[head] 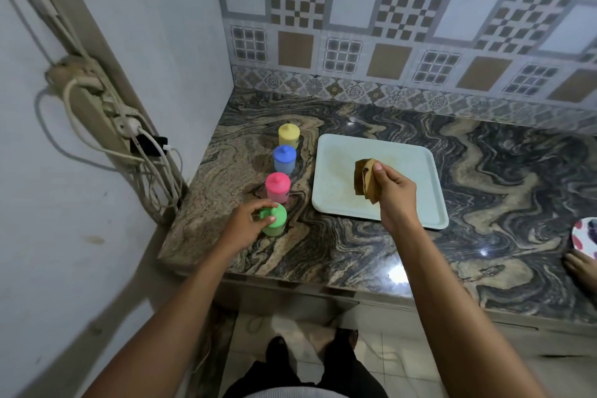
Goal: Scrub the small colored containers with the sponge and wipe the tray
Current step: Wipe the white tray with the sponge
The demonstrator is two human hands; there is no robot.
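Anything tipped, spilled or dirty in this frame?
Nothing tipped or spilled: the yellow container, blue container, pink container and green container stand upright in a row left of the tray. Only oddity: brownish staining across the tray's pale surface, near the sponge held by the right hand.

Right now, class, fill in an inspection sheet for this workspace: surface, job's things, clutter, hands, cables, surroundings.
Surface: marbled counter, glossy.
Job's things: yellow container, blue container, pink container and green container in a row left of the tray; tray stained; sponge over tray.
Clutter: plate at right edge.
Hands: left hand grips green container; right hand holds sponge.
Cables: power strip on left wall, cables hanging.
Surroundings: tiled wall behind.
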